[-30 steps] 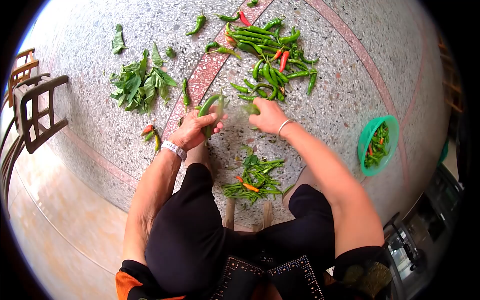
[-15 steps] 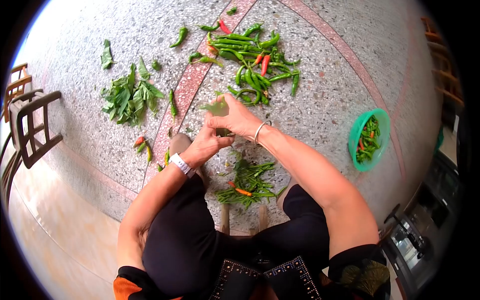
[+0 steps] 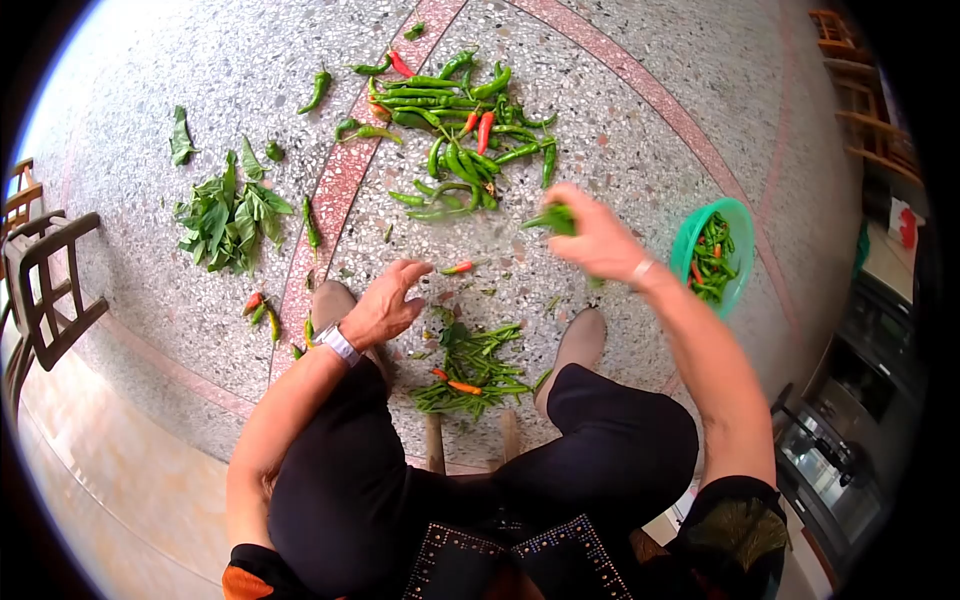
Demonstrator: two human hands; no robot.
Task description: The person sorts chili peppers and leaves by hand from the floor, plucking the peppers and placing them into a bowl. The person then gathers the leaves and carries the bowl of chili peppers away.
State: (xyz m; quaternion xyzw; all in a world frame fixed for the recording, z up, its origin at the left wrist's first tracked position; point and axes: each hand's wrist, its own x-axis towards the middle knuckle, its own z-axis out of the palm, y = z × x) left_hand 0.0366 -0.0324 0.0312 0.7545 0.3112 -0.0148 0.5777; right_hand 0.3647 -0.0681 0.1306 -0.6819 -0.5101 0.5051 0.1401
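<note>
Head view: pinches a blurred green bundle (image 3: 550, 218) in the right hand (image 3: 590, 237) above the floor (image 3: 630, 150), between the chilli pile (image 3: 485, 132) and the green bowl (image 3: 742, 232) toward the floor's right edge; holds the left hand (image 3: 385, 308) loosely spread near a red-green chilli (image 3: 458, 268).

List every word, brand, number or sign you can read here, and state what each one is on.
None readable.
White wristband behind the left hand: any marking is too small to read.
Small red-and-white object at the far right: too small and blurred to read.
Translucent green plastic basin with peppers in it: no lettering shows.
Black garment collar with shiny studs: no lettering shows.
</note>
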